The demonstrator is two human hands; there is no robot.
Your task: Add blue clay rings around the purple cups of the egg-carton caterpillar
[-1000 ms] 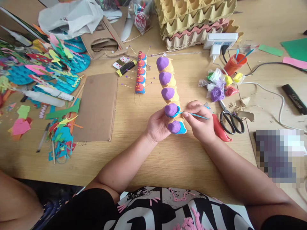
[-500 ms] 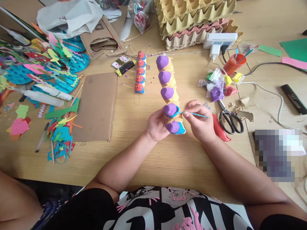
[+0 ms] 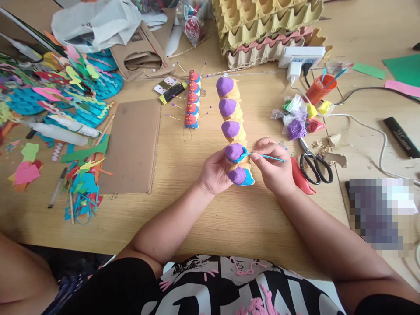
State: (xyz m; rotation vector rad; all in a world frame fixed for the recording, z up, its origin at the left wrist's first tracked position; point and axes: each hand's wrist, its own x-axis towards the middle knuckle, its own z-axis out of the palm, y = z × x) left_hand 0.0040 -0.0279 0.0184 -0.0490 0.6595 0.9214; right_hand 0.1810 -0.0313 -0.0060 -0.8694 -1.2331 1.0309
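An egg-carton strip (image 3: 239,114) stands upright in the picture, yellow-orange with several purple clay caps on its bumps. Blue covers part of the surface beside the two lowest caps. My left hand (image 3: 215,173) grips the strip near its lower end, its fingers partly hidden behind it. My right hand (image 3: 274,168) pinches a thin blue stick (image 3: 271,157), whose tip touches the blue area by the second cap from the bottom. A smaller strip (image 3: 192,100) with red faces, a blue base and pins lies behind, to the left.
Scissors (image 3: 315,164), a red piece (image 3: 301,177), wrapped clay (image 3: 297,127) and an orange cup (image 3: 320,89) are at the right. Egg trays (image 3: 262,35) are stacked at the back. Cardboard (image 3: 129,146) and paper scraps (image 3: 83,183) lie left. Another person's leg (image 3: 24,280) shows lower left.
The held strip has tilted and shifted slightly to the right at its top and moved a little down at its lower end. Both hands keep nearly the same place and hold.
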